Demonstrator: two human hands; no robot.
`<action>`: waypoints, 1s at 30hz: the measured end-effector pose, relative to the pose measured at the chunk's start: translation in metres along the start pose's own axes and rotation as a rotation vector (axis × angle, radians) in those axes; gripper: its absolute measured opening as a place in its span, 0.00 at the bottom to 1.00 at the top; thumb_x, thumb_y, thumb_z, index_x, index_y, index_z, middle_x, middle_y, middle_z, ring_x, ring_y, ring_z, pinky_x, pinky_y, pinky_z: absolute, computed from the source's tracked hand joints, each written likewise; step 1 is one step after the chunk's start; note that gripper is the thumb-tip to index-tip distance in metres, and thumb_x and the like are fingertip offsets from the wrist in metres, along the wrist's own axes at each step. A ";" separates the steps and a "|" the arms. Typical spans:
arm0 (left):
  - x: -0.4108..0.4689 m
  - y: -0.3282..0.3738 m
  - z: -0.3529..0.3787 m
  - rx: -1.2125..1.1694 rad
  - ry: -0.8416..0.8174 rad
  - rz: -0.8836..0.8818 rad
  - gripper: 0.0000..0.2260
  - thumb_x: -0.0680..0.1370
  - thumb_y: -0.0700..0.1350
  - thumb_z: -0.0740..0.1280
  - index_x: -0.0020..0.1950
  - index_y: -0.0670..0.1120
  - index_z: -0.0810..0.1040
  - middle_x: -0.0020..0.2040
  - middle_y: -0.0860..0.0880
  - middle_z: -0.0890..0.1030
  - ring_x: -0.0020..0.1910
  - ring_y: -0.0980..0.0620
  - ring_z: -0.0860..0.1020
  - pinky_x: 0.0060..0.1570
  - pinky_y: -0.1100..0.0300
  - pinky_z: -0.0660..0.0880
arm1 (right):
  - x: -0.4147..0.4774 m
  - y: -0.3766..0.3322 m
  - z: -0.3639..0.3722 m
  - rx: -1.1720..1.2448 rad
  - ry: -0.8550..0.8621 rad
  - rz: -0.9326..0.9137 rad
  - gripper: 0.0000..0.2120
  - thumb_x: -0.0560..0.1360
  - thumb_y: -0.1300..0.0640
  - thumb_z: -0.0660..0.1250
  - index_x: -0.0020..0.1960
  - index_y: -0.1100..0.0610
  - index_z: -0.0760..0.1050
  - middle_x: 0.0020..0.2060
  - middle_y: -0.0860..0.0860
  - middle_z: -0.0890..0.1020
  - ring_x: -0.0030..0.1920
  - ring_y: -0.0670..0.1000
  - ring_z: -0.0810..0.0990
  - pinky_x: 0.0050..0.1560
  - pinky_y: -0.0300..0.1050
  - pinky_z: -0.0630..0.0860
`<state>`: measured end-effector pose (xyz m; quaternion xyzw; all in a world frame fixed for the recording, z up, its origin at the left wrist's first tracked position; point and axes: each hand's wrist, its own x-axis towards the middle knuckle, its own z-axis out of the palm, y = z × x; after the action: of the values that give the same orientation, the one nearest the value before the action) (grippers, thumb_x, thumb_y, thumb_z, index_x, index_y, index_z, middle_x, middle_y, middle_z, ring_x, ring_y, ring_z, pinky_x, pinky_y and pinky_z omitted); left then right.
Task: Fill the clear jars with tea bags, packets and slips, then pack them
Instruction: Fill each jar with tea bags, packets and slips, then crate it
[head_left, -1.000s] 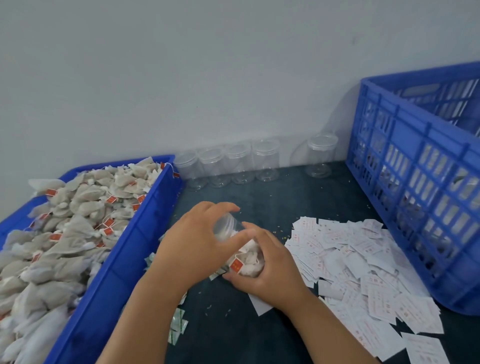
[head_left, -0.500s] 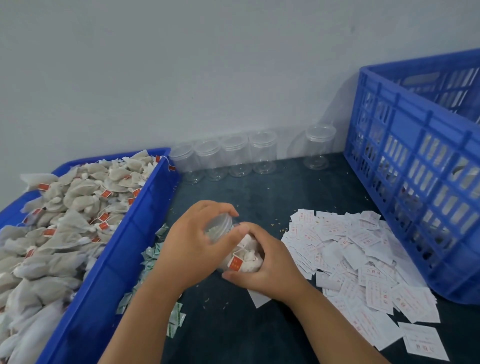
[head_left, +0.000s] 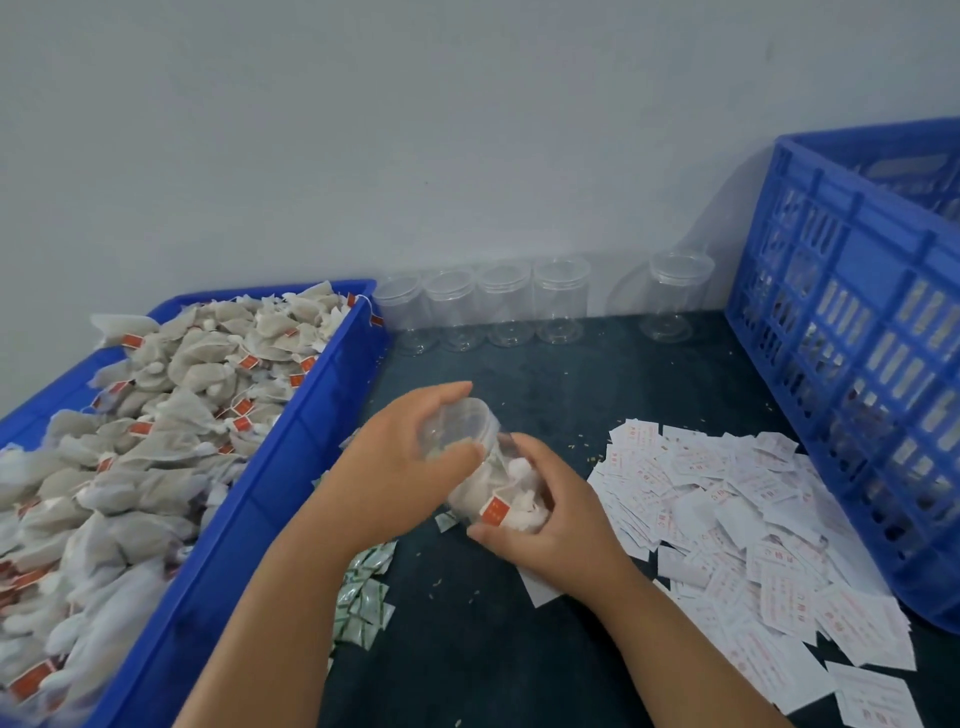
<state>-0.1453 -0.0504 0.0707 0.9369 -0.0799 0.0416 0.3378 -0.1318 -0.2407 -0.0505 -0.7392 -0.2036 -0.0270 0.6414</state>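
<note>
A jar (head_left: 488, 467) filled with tea bags (head_left: 514, 501) is held tilted above the middle of the desk (head_left: 545, 389). Its lower part is gripped by the right hand (head_left: 561, 525), fingers curled round it. Its upper end is clasped by the left hand (head_left: 400, 467), thumb and fingers wrapped about the rim. Green packets (head_left: 363, 597) are scattered under the left forearm. Slips (head_left: 753, 519) are heaped toward the right edge, beside a blue crate (head_left: 857, 364). A bin (head_left: 249, 519) piled with more bags is set along the left edge. Five empty jars (head_left: 506, 306) are lined along the far edge.
</note>
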 end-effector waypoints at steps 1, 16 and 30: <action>-0.001 0.004 0.006 0.031 0.000 -0.031 0.29 0.73 0.69 0.68 0.74 0.66 0.71 0.66 0.71 0.72 0.66 0.68 0.72 0.61 0.67 0.69 | -0.001 0.000 0.002 -0.059 0.004 -0.024 0.37 0.66 0.41 0.85 0.71 0.36 0.74 0.60 0.40 0.84 0.58 0.46 0.86 0.55 0.40 0.81; -0.011 0.004 0.014 -0.147 0.104 -0.016 0.27 0.69 0.75 0.67 0.66 0.70 0.76 0.62 0.71 0.77 0.63 0.75 0.71 0.54 0.70 0.70 | -0.002 -0.005 -0.001 0.072 -0.082 0.042 0.33 0.68 0.48 0.83 0.70 0.38 0.76 0.53 0.40 0.85 0.51 0.46 0.86 0.51 0.38 0.80; -0.008 -0.006 0.011 -0.314 -0.005 0.149 0.17 0.74 0.58 0.72 0.62 0.62 0.83 0.64 0.62 0.81 0.67 0.59 0.78 0.63 0.60 0.74 | -0.003 -0.006 -0.001 0.138 -0.146 0.113 0.37 0.67 0.53 0.85 0.73 0.45 0.76 0.62 0.49 0.86 0.61 0.53 0.86 0.65 0.57 0.82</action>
<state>-0.1516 -0.0514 0.0574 0.8642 -0.1556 0.0511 0.4757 -0.1366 -0.2419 -0.0460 -0.7034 -0.2093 0.0771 0.6749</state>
